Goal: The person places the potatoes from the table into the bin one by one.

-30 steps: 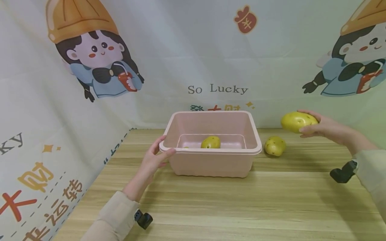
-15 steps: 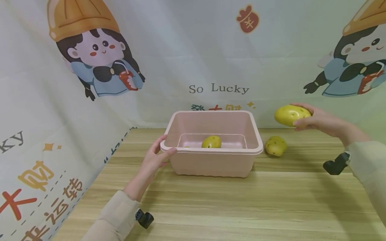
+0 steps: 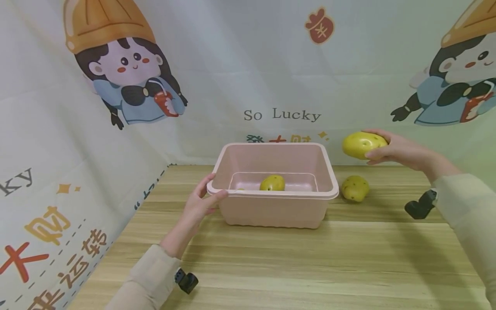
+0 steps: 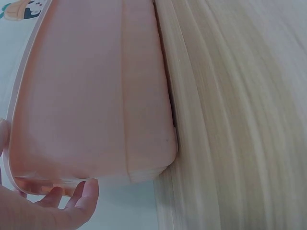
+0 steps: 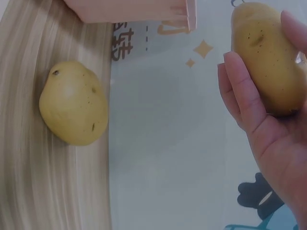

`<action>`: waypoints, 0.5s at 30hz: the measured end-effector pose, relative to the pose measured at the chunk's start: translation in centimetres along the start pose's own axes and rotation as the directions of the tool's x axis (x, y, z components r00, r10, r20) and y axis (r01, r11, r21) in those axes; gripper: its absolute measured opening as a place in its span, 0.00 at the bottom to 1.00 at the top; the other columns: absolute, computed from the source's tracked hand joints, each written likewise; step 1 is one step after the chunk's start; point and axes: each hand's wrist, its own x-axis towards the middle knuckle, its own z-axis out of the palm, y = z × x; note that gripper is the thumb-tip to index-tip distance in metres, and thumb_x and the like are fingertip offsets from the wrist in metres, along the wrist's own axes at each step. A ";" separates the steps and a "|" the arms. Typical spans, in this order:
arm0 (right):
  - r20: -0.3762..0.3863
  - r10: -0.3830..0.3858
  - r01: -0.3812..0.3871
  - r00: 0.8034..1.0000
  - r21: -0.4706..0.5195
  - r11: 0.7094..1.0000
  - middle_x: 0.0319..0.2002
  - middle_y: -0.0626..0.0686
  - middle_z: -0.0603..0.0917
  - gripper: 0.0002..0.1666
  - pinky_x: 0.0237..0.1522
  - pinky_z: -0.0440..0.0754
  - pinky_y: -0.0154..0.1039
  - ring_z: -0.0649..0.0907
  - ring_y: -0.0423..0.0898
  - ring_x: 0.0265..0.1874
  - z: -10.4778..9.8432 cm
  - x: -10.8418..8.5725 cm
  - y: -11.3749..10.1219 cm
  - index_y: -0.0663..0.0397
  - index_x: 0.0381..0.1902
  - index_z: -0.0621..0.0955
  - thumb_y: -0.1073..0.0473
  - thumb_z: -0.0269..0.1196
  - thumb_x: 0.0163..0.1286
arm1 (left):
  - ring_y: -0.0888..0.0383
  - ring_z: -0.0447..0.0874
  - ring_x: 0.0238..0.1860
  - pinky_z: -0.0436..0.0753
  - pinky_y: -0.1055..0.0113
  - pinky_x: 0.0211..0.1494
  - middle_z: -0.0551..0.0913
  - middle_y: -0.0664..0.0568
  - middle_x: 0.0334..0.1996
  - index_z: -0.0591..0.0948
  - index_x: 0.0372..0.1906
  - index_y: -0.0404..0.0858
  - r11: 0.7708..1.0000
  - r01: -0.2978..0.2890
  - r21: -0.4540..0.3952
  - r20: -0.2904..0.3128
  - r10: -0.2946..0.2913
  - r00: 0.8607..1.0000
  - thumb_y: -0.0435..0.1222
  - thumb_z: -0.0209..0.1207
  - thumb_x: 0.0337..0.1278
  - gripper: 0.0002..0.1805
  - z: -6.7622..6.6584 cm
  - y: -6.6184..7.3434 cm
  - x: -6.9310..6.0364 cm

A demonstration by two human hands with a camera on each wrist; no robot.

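A pink plastic bin (image 3: 273,211) stands on the wooden table, and my left hand (image 3: 198,206) grips its near left corner, thumb over the rim and fingers at the outer side. Inside the bin lies a potato (image 3: 272,183); a sliver of another yellow thing shows behind the front rim, mostly hidden. My right hand (image 3: 401,150) holds a long yellow potato (image 3: 362,145) in the air, right of the bin and above rim height. Below it, a rounder potato (image 3: 355,188) rests on the table close to the bin's right side; the right wrist view shows this loose potato (image 5: 74,103) too.
The wooden table (image 3: 294,262) stretches in front of the bin. A printed cloth (image 3: 240,56) hangs behind the table and along its left side. Small black cameras are strapped at the left cuff (image 3: 187,282) and right cuff (image 3: 420,206).
My right hand has carried the long potato leftward and slightly up, nearer the bin. The left hand keeps its grip on the bin's corner, and the loose potato stays put.
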 end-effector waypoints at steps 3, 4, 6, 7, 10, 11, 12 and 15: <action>0.009 0.001 -0.001 1.000 -0.001 1.000 0.51 0.57 0.66 0.45 0.46 0.79 0.40 0.77 0.42 0.43 0.1 0.4 -0.4 0.53 0.71 0.45 0.64 0.57 0.64 | 0.50 0.68 0.55 0.72 0.51 0.54 0.62 0.47 0.66 0.59 0.68 0.49 1.000 0.000 0.007 0.000 0.000 1.000 0.39 0.61 0.53 0.38 0.0 0.0 0.0; 0.011 0.002 -0.002 1.000 -0.001 1.000 0.52 0.57 0.66 0.46 0.46 0.79 0.40 0.77 0.42 0.43 0.2 0.5 -0.5 0.53 0.71 0.44 0.64 0.57 0.64 | 0.49 0.68 0.56 0.72 0.51 0.54 0.61 0.47 0.66 0.58 0.68 0.49 1.000 0.001 0.007 0.000 -0.001 1.000 0.39 0.61 0.53 0.38 0.0 0.0 0.0; 0.017 0.001 -0.001 1.000 -0.002 1.000 0.52 0.57 0.66 0.45 0.46 0.79 0.39 0.77 0.42 0.43 0.3 0.7 -0.8 0.53 0.71 0.45 0.63 0.57 0.64 | 0.49 0.67 0.56 0.72 0.50 0.54 0.61 0.48 0.67 0.58 0.69 0.50 1.000 0.005 0.006 0.000 -0.005 1.000 0.39 0.61 0.52 0.38 0.0 0.0 0.0; 0.018 -0.001 0.001 1.000 -0.002 1.000 0.52 0.57 0.66 0.45 0.46 0.79 0.39 0.77 0.42 0.43 0.4 0.9 -0.9 0.53 0.71 0.45 0.63 0.57 0.64 | 0.49 0.67 0.57 0.72 0.50 0.54 0.61 0.47 0.67 0.58 0.69 0.50 1.000 0.005 0.004 0.000 -0.005 1.000 0.39 0.61 0.52 0.39 0.0 0.0 0.0; 0.025 -0.012 0.012 1.000 -0.002 1.000 0.52 0.56 0.66 0.46 0.46 0.79 0.39 0.77 0.41 0.44 0.7 1.2 -1.5 0.54 0.71 0.45 0.63 0.57 0.63 | 0.49 0.67 0.57 0.72 0.50 0.54 0.60 0.47 0.67 0.57 0.69 0.49 1.000 0.004 -0.003 0.004 -0.004 1.000 0.39 0.61 0.53 0.39 0.0 0.0 0.0; 0.028 -0.014 0.014 1.000 -0.001 1.000 0.53 0.56 0.66 0.46 0.46 0.79 0.39 0.77 0.41 0.44 0.8 1.3 -1.7 0.54 0.71 0.45 0.63 0.57 0.63 | 0.49 0.67 0.57 0.71 0.50 0.55 0.60 0.47 0.67 0.57 0.69 0.49 1.000 0.002 -0.006 0.006 -0.002 1.000 0.39 0.61 0.53 0.39 0.0 0.0 0.0; 0.030 -0.018 0.018 0.999 0.000 1.000 0.53 0.56 0.66 0.46 0.46 0.79 0.39 0.77 0.41 0.44 0.9 1.4 -1.8 0.55 0.71 0.45 0.63 0.58 0.63 | 0.49 0.67 0.57 0.71 0.50 0.55 0.60 0.47 0.67 0.58 0.69 0.49 1.000 0.001 -0.009 0.006 -0.001 1.000 0.39 0.61 0.53 0.39 0.0 0.0 0.0; 0.034 -0.022 0.022 0.999 0.008 1.000 0.52 0.56 0.66 0.46 0.46 0.79 0.39 0.77 0.41 0.43 1.1 1.8 -2.3 0.54 0.71 0.45 0.64 0.58 0.62 | 0.49 0.67 0.57 0.71 0.50 0.55 0.60 0.47 0.67 0.57 0.69 0.49 1.000 -0.004 -0.009 0.009 0.004 1.000 0.39 0.61 0.53 0.38 0.1 0.1 0.0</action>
